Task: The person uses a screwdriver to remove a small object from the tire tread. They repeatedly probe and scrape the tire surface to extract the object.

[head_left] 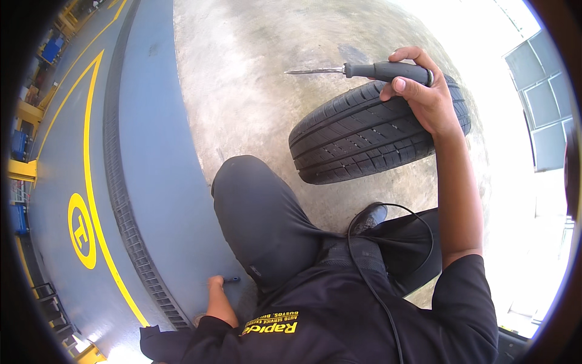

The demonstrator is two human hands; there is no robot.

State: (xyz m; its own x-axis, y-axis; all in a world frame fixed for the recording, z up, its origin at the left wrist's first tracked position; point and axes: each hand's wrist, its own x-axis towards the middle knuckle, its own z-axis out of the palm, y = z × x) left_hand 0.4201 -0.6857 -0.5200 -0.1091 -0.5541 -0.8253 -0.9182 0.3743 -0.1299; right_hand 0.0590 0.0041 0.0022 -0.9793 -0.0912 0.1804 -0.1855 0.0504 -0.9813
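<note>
My right hand (415, 91) grips the black handle of a flat metal-bladed hand tool (357, 70), held level with its tip pointing left. Behind and below it a black tire (351, 139) rests on the concrete, partly hidden by that hand and forearm. Down at the lower left, beside my bent knee (254, 212), my left hand (216, 284) has its fingers closed at a small dark tool (232, 279) over the blue-grey floor; the details of that tool are too small to make out. A thin black cord (430, 236) loops across my lap and shirt.
Pale concrete (242, 73) meets blue-grey painted floor (151, 103) with yellow lines and a long drain grate (121, 200). Yellow and blue workshop equipment (21, 170) lines the far left edge. Grey panels (536, 91) stand in bright light at the right.
</note>
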